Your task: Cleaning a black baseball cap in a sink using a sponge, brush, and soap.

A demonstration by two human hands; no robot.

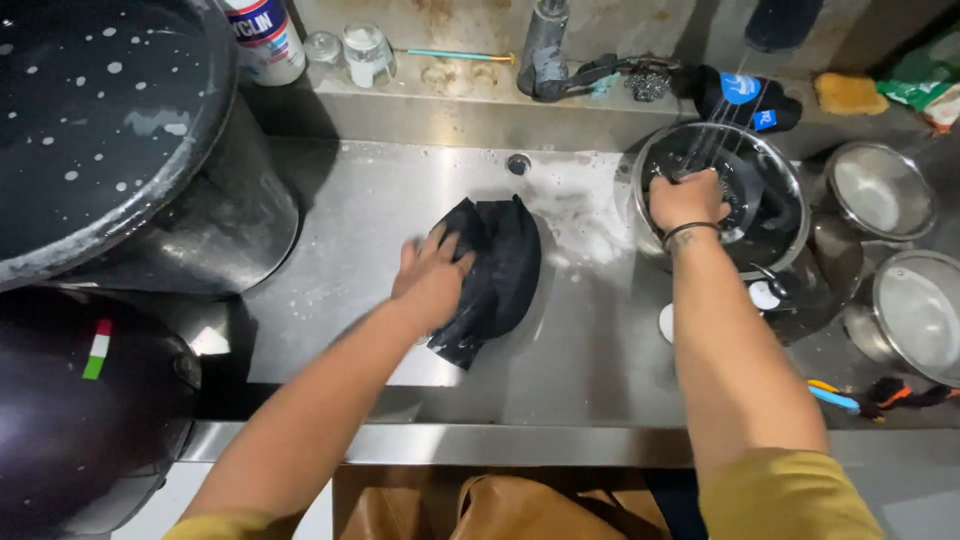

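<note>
My left hand [432, 275] presses on a black, wet, folded piece of material [498, 272] that lies on the soapy floor of a steel sink [350, 230]. My right hand [688, 200] reaches into a round steel bowl [775, 165] at the right of the sink and is closed on something dark inside it; what it grips is hidden. A dark band circles my right wrist.
A large black pot [110, 140] flecked with suds stands at the left, a dark round lid [80, 400] below it. Steel bowls and strainers [885, 190] pile at the right. A tap [545, 45], bottles and a scourer [648, 82] line the back ledge.
</note>
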